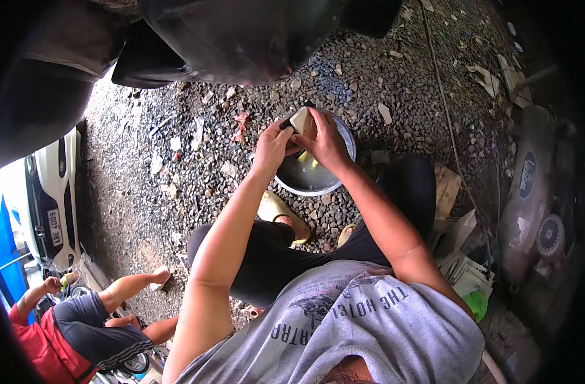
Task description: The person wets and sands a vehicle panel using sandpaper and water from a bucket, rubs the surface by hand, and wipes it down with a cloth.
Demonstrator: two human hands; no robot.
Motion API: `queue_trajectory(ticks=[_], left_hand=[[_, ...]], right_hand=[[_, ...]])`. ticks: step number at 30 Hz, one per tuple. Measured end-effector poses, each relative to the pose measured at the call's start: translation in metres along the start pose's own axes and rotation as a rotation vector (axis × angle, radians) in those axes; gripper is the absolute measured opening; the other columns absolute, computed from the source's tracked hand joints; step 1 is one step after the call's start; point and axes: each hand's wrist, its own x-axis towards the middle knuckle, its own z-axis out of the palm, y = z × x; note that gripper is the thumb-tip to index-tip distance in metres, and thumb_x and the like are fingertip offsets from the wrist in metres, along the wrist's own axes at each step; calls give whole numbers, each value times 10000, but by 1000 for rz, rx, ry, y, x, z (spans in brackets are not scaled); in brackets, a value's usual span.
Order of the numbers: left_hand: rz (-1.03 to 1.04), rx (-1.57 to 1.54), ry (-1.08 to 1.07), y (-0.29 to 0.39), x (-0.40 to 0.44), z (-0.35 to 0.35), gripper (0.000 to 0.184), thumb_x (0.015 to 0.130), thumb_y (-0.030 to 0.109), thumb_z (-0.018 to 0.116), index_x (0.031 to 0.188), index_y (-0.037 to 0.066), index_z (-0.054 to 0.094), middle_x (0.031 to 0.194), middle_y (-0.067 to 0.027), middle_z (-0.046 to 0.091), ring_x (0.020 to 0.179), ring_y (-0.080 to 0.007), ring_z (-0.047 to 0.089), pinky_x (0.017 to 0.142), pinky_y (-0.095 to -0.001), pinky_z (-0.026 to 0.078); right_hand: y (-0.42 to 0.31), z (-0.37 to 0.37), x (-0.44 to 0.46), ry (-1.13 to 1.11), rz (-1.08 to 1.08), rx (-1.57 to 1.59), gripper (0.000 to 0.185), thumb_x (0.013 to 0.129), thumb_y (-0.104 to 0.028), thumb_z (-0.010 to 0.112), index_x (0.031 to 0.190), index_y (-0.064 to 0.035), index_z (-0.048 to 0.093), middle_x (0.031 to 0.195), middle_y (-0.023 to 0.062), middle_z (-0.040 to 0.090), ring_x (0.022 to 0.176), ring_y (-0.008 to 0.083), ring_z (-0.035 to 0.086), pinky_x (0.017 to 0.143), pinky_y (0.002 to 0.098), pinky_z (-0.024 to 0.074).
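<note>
Both of my hands meet above a round basin (351,144) that holds grey liquid. A small block-like object (300,120), pale on top with a dark part at its left side, is between them. My left hand (273,144) has its fingers wrapped round the dark side. On the other side, my right hand (322,137) grips the pale part with bent fingers. Something yellow-green (308,160) shows in the basin just below my hands. The undersides of the held object are hidden by my fingers.
Gravel with litter surrounds the basin. Large dark sheeting (235,38) hangs at the top. A grey machine casing (526,192) and stacked papers (462,275) are on the right. At the lower left are a person in red (49,345) and a white vehicle (52,198).
</note>
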Motion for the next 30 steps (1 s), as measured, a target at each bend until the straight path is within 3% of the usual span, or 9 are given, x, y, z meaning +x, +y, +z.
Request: queue_trajectory(ticks=[14,18,19,22,24,26,27,29,30], left_hand=[[83,153,92,10,-13,2,307,998,187,569,1225,-19,595,974,-45,691,870,-105,652,807,-288,574],[146,216,142,7,-3,-17,310,971,152,556,1204,-43,616,947,-30,667,800,-90,593,724,-256,496],[124,162,143,14,-8,-13,296,949,146,553,1163,-40,637,925,-27,665,783,-97,577,716,-250,474],[151,276,149,-2,3,-23,310,936,174,577,1152,-38,640,924,-63,686,817,-126,606,747,-277,492],[138,649,241,-16,12,-33,353,914,240,604,1130,-37,631,951,-213,696,880,-295,671,803,-401,503],[63,719,279,-18,13,-30,359,912,244,597,1147,-25,630,986,-234,697,927,-349,680,838,-421,507],[215,802,309,-23,12,-28,380,914,242,588,1202,-6,609,1009,-236,696,964,-368,680,881,-416,510],[236,917,300,-14,-4,-14,480,917,230,582,1350,26,537,1118,-275,680,1076,-412,655,955,-440,495],[266,1012,334,-13,-10,-8,515,919,225,579,1393,34,510,1161,-291,667,1116,-425,641,973,-452,487]], right_hand=[[-1,2,-1,-47,-27,12,729,823,-300,819,1380,-10,448,1251,209,532,1144,382,557,971,432,475],[23,7,14,156,-96,63,681,880,-345,768,1402,-36,460,1302,196,513,1169,346,554,973,431,481],[21,10,14,117,206,566,515,920,-274,733,1325,-33,525,1298,157,563,1143,277,587,970,395,486],[14,-10,16,-200,580,939,369,925,-198,712,1226,-33,577,1207,120,640,1070,221,627,936,351,500],[15,11,12,-45,217,517,263,924,-139,671,1143,-15,595,1057,125,683,983,225,661,829,347,524],[-14,6,3,-116,142,392,376,873,-146,711,1184,0,559,1122,184,650,1023,301,650,850,399,515],[-19,10,-3,-51,-11,188,449,835,-159,738,1200,5,533,1138,201,623,1029,342,628,858,430,506],[-33,10,-13,100,-249,-136,603,748,-188,789,1220,13,471,1151,219,560,1024,417,572,852,503,486],[-34,12,-17,162,-253,-208,547,768,-185,775,1189,13,488,1130,222,563,1021,406,582,845,495,491]])
